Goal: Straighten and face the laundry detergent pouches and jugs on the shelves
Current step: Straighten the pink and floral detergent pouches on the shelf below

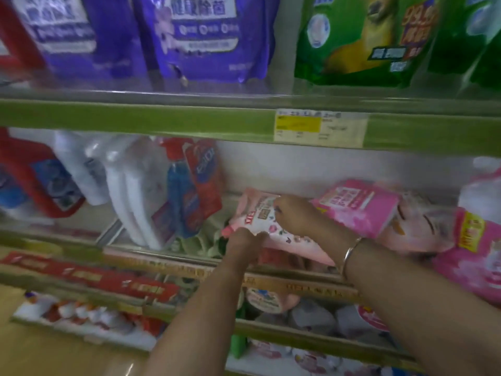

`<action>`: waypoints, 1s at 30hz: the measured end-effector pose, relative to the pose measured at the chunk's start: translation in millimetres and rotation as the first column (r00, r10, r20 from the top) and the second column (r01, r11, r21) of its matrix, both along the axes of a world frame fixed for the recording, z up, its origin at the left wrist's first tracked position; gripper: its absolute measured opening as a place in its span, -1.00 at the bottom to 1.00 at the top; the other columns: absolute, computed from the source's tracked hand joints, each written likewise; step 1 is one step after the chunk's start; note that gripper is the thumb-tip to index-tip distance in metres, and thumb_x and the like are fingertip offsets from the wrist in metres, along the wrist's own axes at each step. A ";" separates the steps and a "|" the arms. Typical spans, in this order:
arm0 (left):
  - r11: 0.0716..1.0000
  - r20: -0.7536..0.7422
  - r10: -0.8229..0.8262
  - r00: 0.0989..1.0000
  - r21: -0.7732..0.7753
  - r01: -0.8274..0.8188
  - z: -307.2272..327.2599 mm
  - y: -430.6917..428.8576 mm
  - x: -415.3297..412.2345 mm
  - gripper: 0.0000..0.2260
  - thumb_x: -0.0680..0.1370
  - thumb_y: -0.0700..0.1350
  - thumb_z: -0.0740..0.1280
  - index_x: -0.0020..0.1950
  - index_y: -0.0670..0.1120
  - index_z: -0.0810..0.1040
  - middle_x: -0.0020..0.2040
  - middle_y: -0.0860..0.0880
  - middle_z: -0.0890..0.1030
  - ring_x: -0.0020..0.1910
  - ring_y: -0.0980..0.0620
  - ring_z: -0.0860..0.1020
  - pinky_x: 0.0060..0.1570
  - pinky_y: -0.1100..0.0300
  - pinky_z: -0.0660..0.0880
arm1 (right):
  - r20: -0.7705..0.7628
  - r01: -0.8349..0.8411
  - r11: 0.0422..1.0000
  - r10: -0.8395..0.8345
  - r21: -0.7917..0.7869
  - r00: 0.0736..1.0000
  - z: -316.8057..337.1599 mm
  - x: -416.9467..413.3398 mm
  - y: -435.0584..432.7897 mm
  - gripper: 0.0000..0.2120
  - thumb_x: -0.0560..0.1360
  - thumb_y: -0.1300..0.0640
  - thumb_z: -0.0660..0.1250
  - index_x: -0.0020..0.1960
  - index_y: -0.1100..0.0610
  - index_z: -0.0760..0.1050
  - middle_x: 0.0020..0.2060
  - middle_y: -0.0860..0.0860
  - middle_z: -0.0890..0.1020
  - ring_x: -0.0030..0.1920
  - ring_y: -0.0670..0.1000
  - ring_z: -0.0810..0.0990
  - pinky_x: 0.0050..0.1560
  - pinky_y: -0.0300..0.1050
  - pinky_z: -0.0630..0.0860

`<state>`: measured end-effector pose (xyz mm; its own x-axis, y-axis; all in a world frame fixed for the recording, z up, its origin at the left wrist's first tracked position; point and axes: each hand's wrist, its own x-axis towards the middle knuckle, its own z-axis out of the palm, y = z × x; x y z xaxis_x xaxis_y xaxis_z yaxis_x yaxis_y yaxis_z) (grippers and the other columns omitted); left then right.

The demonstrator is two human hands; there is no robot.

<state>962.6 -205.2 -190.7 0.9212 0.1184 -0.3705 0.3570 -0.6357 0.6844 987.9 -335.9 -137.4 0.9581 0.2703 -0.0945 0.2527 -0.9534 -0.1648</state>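
Note:
A pale pink flowered detergent pouch (257, 215) lies tilted on the middle shelf. My left hand (244, 244) grips its lower front edge. My right hand (295, 215), a bangle on its wrist, holds the pouch's upper right side with curled fingers. Right of it a brighter pink pouch (357, 207) lies flat on its side, on top of another pale pouch (417, 226). The whole view is blurred.
The top shelf holds upright purple pouches (200, 36) and green pouches (360, 39) above a green rail with a price tag (320, 128). On the middle shelf's left stand red jugs (35, 180), white jugs (130, 196) and a red-blue pouch (195, 185). A pink-labelled jug (482, 240) stands right. Lower shelves hold more pouches.

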 end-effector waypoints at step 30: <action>0.679 0.097 0.651 0.753 -0.517 -0.521 38.3 -11.4 58.9 -0.80 0.49 -0.15 0.35 -0.33 -0.16 0.52 -0.21 -0.19 0.63 -0.13 -0.19 0.65 -0.04 -0.07 0.60 | -0.256 0.479 0.733 -0.405 0.482 0.878 -8.6 100.0 -11.1 -0.66 0.56 0.21 0.23 0.26 0.39 0.41 0.22 0.28 0.52 0.24 0.23 0.49 0.05 -0.09 0.42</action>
